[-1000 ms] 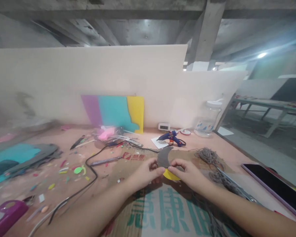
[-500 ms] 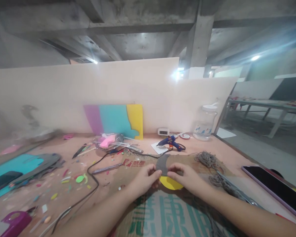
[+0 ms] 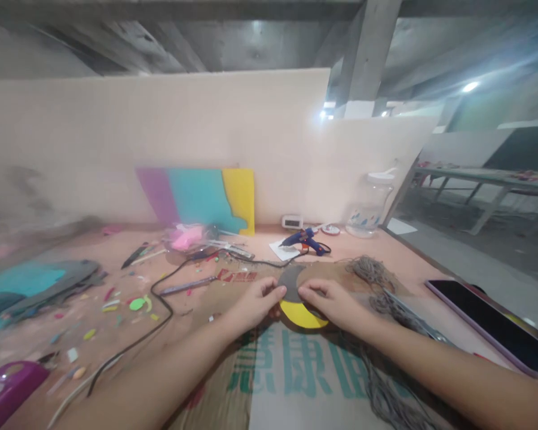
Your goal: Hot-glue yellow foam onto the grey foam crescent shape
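Between my hands is a flat cutout [image 3: 303, 316], its lower part yellow and rounded, with a curved grey piece [image 3: 289, 283] across its top. My left hand [image 3: 263, 301] pinches its left edge, thumb on the grey part. On the other side, my right hand [image 3: 326, 303] grips the right edge with thumb and fingers together. Parts of the cutout are hidden behind the fingers. Below it lies a cardboard sheet [image 3: 291, 367] printed with green characters. A blue glue gun [image 3: 302, 239] rests on a white card just beyond.
Grey yarn [image 3: 370, 275] and a phone [image 3: 488, 322] lie to the right. A dark cable [image 3: 168, 310] crosses the scrap-strewn left side. At lower left is a purple tape dispenser-like object [image 3: 15, 388]. A coloured board [image 3: 197, 200] and a clear bottle [image 3: 370, 206] stand at the back.
The view has tipped downward, so everything sits higher in the picture. Both hands keep hold of the grey and yellow cutout, and the right thumb has slid slightly onto the grey part.
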Demonstrator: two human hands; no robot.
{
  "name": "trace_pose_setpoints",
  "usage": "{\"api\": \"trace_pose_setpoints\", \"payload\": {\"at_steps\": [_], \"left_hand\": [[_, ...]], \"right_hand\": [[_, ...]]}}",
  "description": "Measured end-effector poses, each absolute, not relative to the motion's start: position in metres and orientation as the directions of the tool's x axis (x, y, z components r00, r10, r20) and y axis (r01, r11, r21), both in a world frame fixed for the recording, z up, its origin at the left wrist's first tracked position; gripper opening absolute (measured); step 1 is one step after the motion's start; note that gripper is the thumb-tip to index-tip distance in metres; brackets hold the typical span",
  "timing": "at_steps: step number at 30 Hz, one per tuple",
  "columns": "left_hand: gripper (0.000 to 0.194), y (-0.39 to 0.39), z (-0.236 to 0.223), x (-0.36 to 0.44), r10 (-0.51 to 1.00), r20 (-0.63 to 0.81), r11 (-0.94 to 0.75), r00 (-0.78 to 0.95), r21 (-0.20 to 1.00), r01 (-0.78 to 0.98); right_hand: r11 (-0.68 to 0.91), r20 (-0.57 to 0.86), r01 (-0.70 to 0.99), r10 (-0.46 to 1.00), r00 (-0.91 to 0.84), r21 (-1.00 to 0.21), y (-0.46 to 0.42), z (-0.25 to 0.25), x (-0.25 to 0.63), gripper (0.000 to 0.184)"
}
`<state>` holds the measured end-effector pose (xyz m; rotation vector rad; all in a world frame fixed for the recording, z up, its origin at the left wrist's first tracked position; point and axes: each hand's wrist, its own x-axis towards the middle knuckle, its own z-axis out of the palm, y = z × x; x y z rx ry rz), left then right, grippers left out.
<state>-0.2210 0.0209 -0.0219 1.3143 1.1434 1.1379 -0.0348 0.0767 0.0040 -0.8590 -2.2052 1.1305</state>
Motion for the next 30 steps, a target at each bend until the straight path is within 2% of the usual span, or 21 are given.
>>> {"api": "trace_pose_setpoints", "payload": {"at_steps": [3,7,10,15,18,20,23,26,28,30], "left_hand": [[0.042,0.019,-0.020,-0.222,0.994,0.020,-0.024,0.105,0.999,0.036],[0.040,0.018,-0.018,-0.224,0.996,-0.018,0.017,0.093,1.000,0.019],[0.038,0.017,-0.016,-0.223,0.998,-0.009,0.008,0.068,1.000,0.005],[0.037,0.018,-0.017,-0.225,0.999,-0.018,0.017,0.041,1.000,0.012],[0.037,0.019,-0.022,-0.226,0.999,0.002,-0.003,0.044,1.000,0.008],[0.037,0.020,-0.023,-0.226,0.999,0.009,-0.009,0.040,1.000,0.005],[0.038,0.020,-0.023,-0.225,0.999,0.003,-0.003,0.033,1.000,0.002],[0.037,0.020,-0.020,-0.225,0.999,0.020,-0.021,0.042,1.000,0.006],[0.037,0.019,-0.018,-0.225,0.999,0.020,-0.021,0.046,1.000,0.010],[0.038,0.018,-0.016,-0.224,0.999,0.002,-0.003,0.040,1.000,0.015]], "right_hand": [[0.370,0.139,0.262,0.774,-0.618,-0.891,0.081,0.003,-0.032,0.037],[0.389,0.215,0.283,0.843,-0.494,-0.876,0.090,0.004,-0.029,0.027],[0.404,0.263,0.256,0.855,-0.447,-0.878,0.095,0.008,-0.027,0.028],[0.493,0.359,0.269,0.833,-0.421,-0.828,0.099,0.010,-0.024,0.041],[0.500,0.351,0.284,0.826,-0.442,-0.818,0.099,0.005,-0.024,0.052],[0.466,0.313,0.276,0.834,-0.455,-0.840,0.101,0.003,-0.024,0.052],[0.471,0.301,0.281,0.822,-0.483,-0.837,0.101,0.014,-0.025,0.039],[0.575,0.383,0.312,0.776,-0.501,-0.756,0.088,0.048,-0.018,0.027],[0.710,0.546,0.328,0.695,-0.467,-0.623,0.067,0.074,-0.002,0.022],[0.842,0.696,0.257,0.537,-0.478,-0.474,0.039,0.088,0.026,0.020]]}}
